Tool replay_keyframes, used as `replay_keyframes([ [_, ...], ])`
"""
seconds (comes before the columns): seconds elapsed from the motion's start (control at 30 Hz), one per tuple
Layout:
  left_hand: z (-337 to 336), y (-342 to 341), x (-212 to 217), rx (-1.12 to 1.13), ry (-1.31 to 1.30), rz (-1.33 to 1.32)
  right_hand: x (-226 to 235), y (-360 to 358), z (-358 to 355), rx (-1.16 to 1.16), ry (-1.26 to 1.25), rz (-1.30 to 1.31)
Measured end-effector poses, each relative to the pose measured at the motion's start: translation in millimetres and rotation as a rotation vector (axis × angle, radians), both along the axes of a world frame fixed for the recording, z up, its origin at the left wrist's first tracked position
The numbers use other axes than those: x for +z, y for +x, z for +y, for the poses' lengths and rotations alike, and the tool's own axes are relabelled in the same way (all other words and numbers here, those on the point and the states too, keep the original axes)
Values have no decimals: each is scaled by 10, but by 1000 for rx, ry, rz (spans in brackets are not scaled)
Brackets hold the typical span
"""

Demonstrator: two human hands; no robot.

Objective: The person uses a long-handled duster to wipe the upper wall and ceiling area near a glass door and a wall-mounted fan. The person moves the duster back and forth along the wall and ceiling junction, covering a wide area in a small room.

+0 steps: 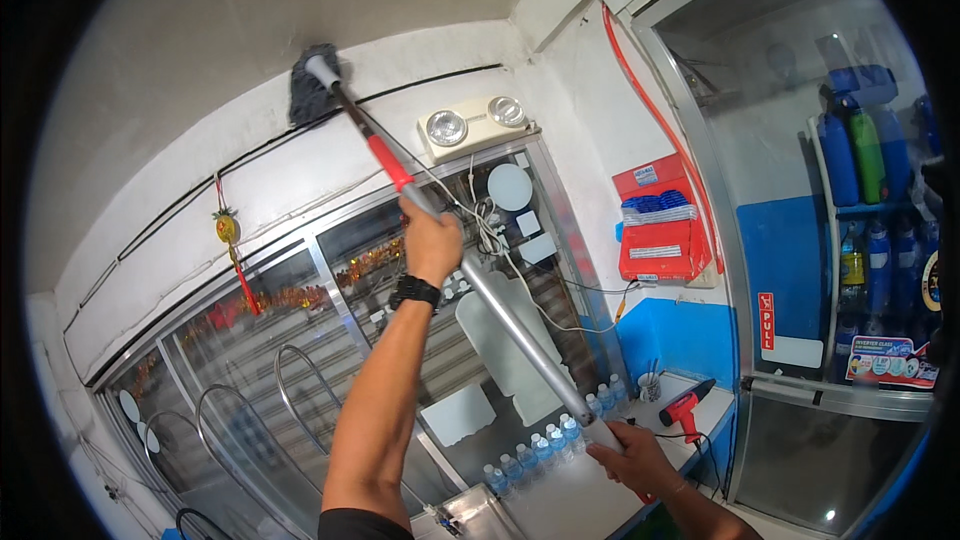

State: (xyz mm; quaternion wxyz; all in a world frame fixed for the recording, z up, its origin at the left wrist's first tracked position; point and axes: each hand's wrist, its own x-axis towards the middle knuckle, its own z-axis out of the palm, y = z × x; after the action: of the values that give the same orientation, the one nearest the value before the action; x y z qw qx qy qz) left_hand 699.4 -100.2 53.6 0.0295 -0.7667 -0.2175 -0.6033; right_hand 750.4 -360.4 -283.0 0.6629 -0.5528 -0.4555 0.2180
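A long silver pole [515, 325] with a red section slants up from lower right to upper left. At its top is a dark grey fluffy mop head [310, 95], which rests against the upper wall near the ceiling edge. My left hand [433, 245], with a black watch on the wrist, is closed around the pole just below the red section. Lower down, my right hand [635, 460] grips the pole's bottom end. Close to the mop head, a black cable [430, 83] runs along the wall.
A twin-lamp emergency light [470, 128] hangs above the window, with white cords below. Several water bottles [540, 445] line a white counter, with a red-and-black heat-gun-shaped tool [686, 410] nearby. Curved metal rails [225, 450] stand left. A glass door [790, 190] is right.
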Motion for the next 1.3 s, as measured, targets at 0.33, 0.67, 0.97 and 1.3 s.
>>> replay_keyframes([
  [0.33, -1588, 1592, -89, -424, 75, 236, -515, 327, -660, -151, 238, 280],
  [0.67, -2880, 2364, -560, -713, -9, 333, -944, 967, -1843, -399, 216, 262],
  [0.97, -2129, 2242, -337, -458, 23, 214, -566, 1170, -1639, -168, 161, 263],
  [1.3, -484, 1101, -44, -34, -94, 81, 198, 1016, -887, 110, 11, 25],
])
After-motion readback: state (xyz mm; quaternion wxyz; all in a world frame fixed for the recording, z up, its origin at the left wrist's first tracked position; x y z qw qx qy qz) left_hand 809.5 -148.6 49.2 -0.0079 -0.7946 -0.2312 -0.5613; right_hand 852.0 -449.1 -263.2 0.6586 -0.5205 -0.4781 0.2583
